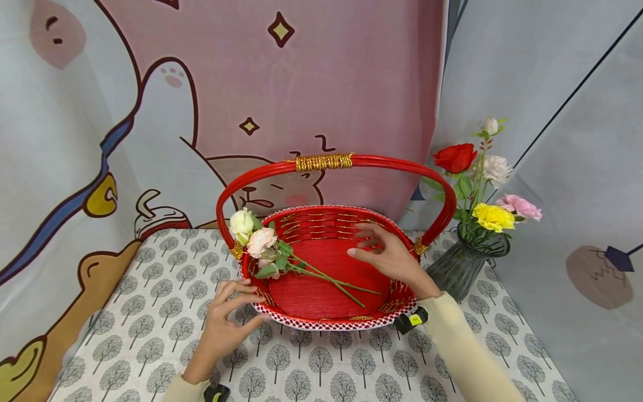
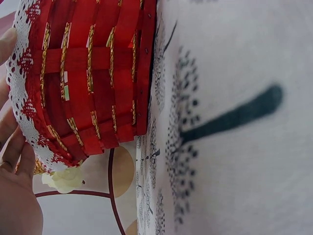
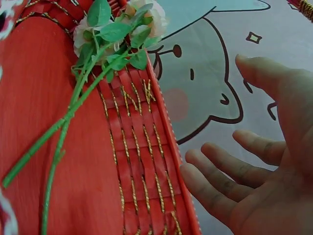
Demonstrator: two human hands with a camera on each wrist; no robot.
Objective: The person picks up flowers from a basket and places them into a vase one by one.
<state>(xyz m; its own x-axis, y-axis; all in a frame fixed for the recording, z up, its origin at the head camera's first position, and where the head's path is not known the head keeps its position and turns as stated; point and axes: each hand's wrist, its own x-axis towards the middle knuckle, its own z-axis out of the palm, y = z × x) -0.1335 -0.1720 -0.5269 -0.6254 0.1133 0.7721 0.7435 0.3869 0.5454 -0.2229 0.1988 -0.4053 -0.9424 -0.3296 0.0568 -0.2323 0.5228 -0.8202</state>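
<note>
A red woven basket (image 1: 321,301) with a tall arched handle stands on the table, its rim edged in white lace. Inside lie artificial roses, one a cream rose (image 1: 243,223) and another a pale pink rose (image 1: 262,242), their crossed green stems (image 3: 68,115) reaching over the basket floor. My left hand (image 1: 228,315) touches the lace rim at the front left, fingers spread; the left wrist view shows its fingertips against the lace (image 2: 22,88). Above the right part of the basket hovers my right hand (image 1: 389,257), fingers loosely bent and holding nothing.
A grey glass vase (image 1: 459,268) stands right of the basket, holding a red rose (image 1: 455,158), a yellow carnation (image 1: 494,217), a pink carnation (image 1: 521,206) and white blooms. The tablecloth (image 1: 321,363) has a tree print. A cartoon curtain (image 1: 351,84) hangs behind.
</note>
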